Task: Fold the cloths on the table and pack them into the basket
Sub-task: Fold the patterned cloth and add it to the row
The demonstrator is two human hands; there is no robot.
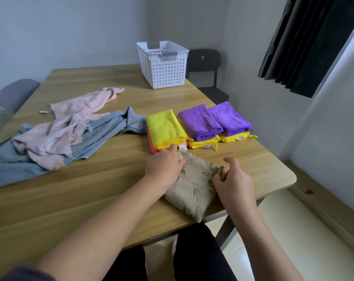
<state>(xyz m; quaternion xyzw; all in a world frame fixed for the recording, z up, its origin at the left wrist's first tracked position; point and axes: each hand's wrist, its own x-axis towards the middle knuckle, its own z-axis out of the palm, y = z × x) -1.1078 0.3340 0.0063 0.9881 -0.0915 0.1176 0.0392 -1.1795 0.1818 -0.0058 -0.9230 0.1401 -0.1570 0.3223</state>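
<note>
Left hand: grips the cloth's far corner.
Right hand: pinches its right corner.
Cloth: folded, on the near side of the basket, well apart.
Risk: if you loosen either grip, the fold likely springs open.

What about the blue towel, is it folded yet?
Not folded. The blue towel lies loose and rumpled on the table, partly under the pink cloth.

Pale grey walls behind a wooden surface. Black chair just past the far right corner, grey chair by the left edge. Dark pleated curtain hanging at upper right. Light floor below the near edge.
</note>
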